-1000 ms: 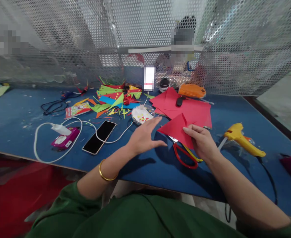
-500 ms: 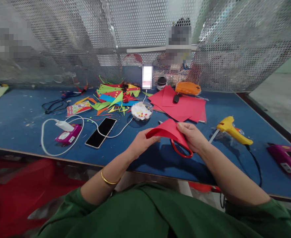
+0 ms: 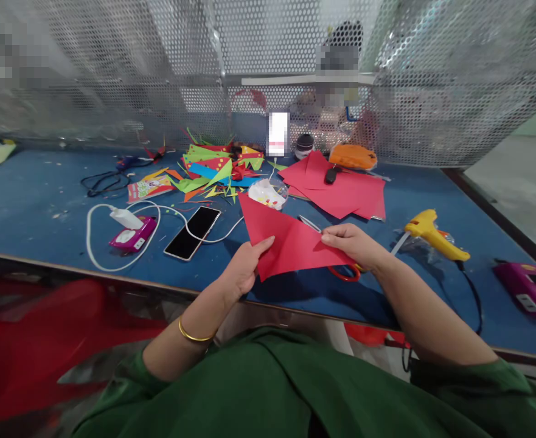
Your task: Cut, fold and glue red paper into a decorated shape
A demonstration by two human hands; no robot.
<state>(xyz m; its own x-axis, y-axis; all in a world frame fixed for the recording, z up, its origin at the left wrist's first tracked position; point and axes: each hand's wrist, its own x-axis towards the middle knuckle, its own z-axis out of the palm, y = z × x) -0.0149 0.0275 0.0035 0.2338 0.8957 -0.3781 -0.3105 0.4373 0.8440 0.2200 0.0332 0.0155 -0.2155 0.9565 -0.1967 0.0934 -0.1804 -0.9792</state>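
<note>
A triangular piece of red paper is held between my two hands above the table's front edge. My left hand pinches its left side, thumb on top. At the right side, my right hand grips it between thumb and fingers. Partly hidden under the paper and my right hand lie red-handled scissors, their blades showing behind the paper. Beyond it, a clear bowl holds white paper and small coloured scraps. Farther back lie several red sheets with a black oval object on top.
On the blue table a dark phone and a purple power strip with a white cable lie left. Coloured paper scraps are heaped behind. A yellow glue gun and another purple power strip are right. Perforated metal panels stand behind.
The red paper, curled before, is now spread flatter as a triangle, its point toward the bowl. My left hand has moved slightly left and nearer me. More of the scissors' blades shows.
</note>
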